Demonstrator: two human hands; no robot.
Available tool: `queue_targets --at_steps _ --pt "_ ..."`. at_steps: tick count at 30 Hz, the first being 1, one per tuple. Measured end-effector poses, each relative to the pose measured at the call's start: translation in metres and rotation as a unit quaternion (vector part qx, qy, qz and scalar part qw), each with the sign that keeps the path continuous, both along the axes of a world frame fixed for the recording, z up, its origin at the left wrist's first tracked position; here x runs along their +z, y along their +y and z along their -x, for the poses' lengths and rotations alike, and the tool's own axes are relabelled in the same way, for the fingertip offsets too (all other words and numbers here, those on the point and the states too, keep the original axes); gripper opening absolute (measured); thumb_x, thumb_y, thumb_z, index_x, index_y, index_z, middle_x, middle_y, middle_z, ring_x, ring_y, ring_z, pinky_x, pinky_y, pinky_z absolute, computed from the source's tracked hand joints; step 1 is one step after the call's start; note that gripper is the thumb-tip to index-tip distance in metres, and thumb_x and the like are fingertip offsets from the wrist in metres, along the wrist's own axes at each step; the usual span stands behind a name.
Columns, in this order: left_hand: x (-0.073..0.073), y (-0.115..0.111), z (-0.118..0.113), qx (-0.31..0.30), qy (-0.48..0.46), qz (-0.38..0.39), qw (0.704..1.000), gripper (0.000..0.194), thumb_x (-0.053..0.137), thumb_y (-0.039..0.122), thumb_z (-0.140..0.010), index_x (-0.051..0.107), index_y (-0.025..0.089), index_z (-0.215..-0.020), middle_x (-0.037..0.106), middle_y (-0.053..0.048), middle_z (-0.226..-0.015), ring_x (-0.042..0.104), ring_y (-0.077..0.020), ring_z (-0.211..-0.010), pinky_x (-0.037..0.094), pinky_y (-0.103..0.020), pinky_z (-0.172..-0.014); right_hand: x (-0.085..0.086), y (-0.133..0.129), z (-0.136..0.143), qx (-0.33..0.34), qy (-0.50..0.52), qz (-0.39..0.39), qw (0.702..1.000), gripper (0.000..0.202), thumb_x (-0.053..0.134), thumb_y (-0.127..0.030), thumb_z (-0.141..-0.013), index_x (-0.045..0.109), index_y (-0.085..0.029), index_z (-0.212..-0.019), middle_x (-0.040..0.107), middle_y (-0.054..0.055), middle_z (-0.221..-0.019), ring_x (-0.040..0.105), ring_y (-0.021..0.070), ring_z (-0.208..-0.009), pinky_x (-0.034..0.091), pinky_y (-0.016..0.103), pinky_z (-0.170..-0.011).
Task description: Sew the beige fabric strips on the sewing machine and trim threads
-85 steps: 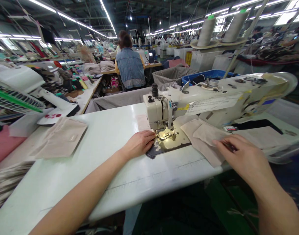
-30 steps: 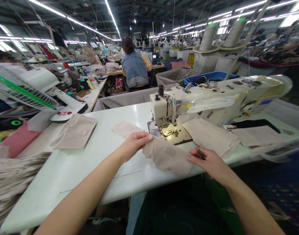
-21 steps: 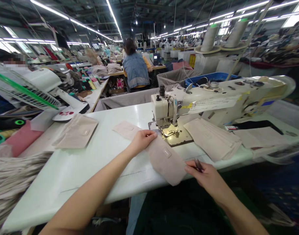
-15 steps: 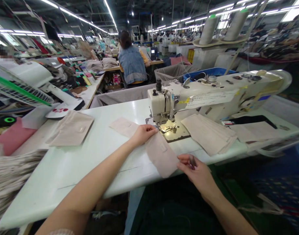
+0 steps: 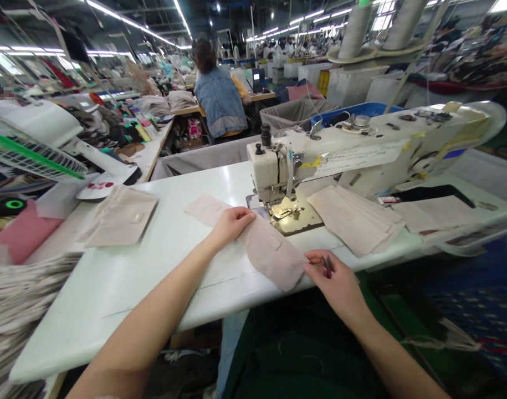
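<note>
A beige fabric piece (image 5: 264, 257) with a small rectangular tab lies across the white table in front of the sewing machine (image 5: 361, 141). My left hand (image 5: 232, 226) pinches its upper edge, just left of the needle plate. With thumb and fingertips, my right hand (image 5: 338, 285) grips the piece's right corner over the table's front edge. Tucked in that same hand is a small pointed tool, seemingly thread snips (image 5: 328, 267), partly hidden by the fingers. Beyond my left hand rests another beige piece (image 5: 204, 208); whether it joins the held one is hidden.
Beige pieces are stacked left (image 5: 122, 219) and fanned out right (image 5: 355, 219) of the needle plate (image 5: 298, 221). A white fan (image 5: 107, 180) stands at the far left. Behind the table are a grey cloth bin (image 5: 297, 113) and a seated co-worker (image 5: 220, 102).
My left hand has shifted slightly left, away from the needle area. The right corner of the fabric is raised a little with my right hand, and the piece looks more stretched out. The view has tilted slightly.
</note>
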State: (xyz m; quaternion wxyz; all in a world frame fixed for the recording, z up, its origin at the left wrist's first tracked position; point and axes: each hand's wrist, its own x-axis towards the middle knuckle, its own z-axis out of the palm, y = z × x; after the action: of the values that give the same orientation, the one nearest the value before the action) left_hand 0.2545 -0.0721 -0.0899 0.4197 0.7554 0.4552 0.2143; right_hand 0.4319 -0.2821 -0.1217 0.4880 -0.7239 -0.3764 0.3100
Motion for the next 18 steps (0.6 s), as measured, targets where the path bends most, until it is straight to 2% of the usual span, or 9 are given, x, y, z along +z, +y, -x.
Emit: queue_targets --at_steps 2,4,5,7,9,10,13,16,18 --pt "0.007 -0.013 -0.001 -0.002 0.050 -0.146 0.988 0.019 0.062 0.035 -0.085 0.070 0.018 -0.082 0.068 -0.008 -0.087 0.061 -0.0247 -0.086 0.047 -0.034 -0.079 0.002 0.001 0.002 0.002 -0.025 -0.006 1.000 0.031 0.065 -0.047 -0.076 0.068 -0.020 -0.091 0.062 0.000 -0.068 0.051 0.0160 -0.056 0.046 0.030 -0.057" --pt "0.015 -0.031 -0.006 -0.063 0.036 -0.237 0.969 0.019 0.060 0.026 -0.087 0.071 0.019 -0.101 0.069 -0.011 -0.111 0.060 -0.0284 -0.108 0.045 -0.040 -0.095 0.005 0.001 0.005 0.012 -0.041 -0.015 0.999 0.029 0.065 -0.045 -0.077 0.068 -0.020 -0.091 0.057 -0.002 -0.063 0.046 0.0147 -0.052 0.043 0.029 -0.055" --pt "0.018 -0.040 -0.009 -0.124 0.017 -0.244 0.962 0.026 0.058 0.024 -0.089 0.069 0.020 -0.111 0.066 -0.011 -0.122 0.058 -0.0281 -0.116 0.044 -0.041 -0.099 0.007 0.001 0.007 0.020 -0.044 -0.021 0.999 0.027 0.065 -0.044 -0.077 0.068 -0.020 -0.090 0.055 -0.003 -0.062 0.045 0.0143 -0.052 0.042 0.029 -0.054" --pt "0.023 -0.056 -0.018 -0.274 -0.007 -0.193 0.942 0.032 0.055 0.022 -0.092 0.065 0.022 -0.122 0.064 -0.010 -0.130 0.057 -0.0254 -0.120 0.046 -0.039 -0.099 0.011 0.001 0.010 0.040 -0.040 -0.031 0.998 0.023 0.065 -0.042 -0.078 0.066 -0.021 -0.087 0.054 -0.004 -0.062 0.044 0.0137 -0.052 0.040 0.028 -0.054" --pt "0.024 -0.065 -0.026 -0.395 -0.008 -0.116 0.911 0.028 0.054 0.022 -0.094 0.067 0.022 -0.119 0.069 -0.008 -0.120 0.063 -0.0220 -0.110 0.049 -0.033 -0.091 0.014 0.000 0.011 0.059 -0.024 -0.033 0.997 0.020 0.065 -0.042 -0.079 0.063 -0.022 -0.083 0.054 -0.004 -0.064 0.044 0.0133 -0.053 0.040 0.027 -0.053" --pt "0.023 -0.066 -0.029 -0.426 -0.008 -0.086 0.900 0.023 0.055 0.023 -0.094 0.069 0.022 -0.112 0.071 -0.008 -0.111 0.065 -0.0203 -0.102 0.049 -0.031 -0.087 0.015 -0.001 0.011 0.066 -0.014 -0.032 0.997 0.021 0.065 -0.042 -0.079 0.061 -0.022 -0.083 0.056 -0.003 -0.066 0.044 0.0130 -0.053 0.040 0.027 -0.053" --pt "0.016 -0.060 -0.033 -0.421 -0.028 -0.044 0.905 0.016 0.058 0.029 -0.094 0.071 0.019 -0.095 0.070 -0.005 -0.091 0.064 -0.0170 -0.087 0.048 -0.028 -0.082 0.012 -0.005 0.006 0.072 0.012 -0.036 0.997 0.026 0.065 -0.045 -0.079 0.055 -0.023 -0.089 0.062 0.000 -0.080 0.049 0.0133 -0.058 0.045 0.028 -0.057" --pt "0.009 -0.052 -0.031 -0.383 -0.047 -0.020 0.922 0.018 0.059 0.033 -0.093 0.070 0.018 -0.091 0.068 -0.004 -0.089 0.062 -0.0165 -0.086 0.047 -0.027 -0.081 0.007 -0.010 0.002 0.072 0.001 -0.040 0.997 0.026 0.057 -0.047 -0.087 0.052 -0.023 -0.096 0.065 0.004 -0.092 0.061 0.0186 -0.076 0.050 0.032 -0.072" --pt "0.007 -0.050 -0.029 -0.372 -0.045 -0.003 0.927 0.019 0.059 0.034 -0.093 0.069 0.018 -0.091 0.067 -0.004 -0.088 0.060 -0.0163 -0.084 0.046 -0.027 -0.079 0.007 -0.013 0.001 0.092 -0.027 -0.035 0.995 0.024 0.046 -0.046 -0.095 0.054 -0.023 -0.096 0.067 0.005 -0.093 0.063 0.0211 -0.087 0.048 0.033 -0.079"
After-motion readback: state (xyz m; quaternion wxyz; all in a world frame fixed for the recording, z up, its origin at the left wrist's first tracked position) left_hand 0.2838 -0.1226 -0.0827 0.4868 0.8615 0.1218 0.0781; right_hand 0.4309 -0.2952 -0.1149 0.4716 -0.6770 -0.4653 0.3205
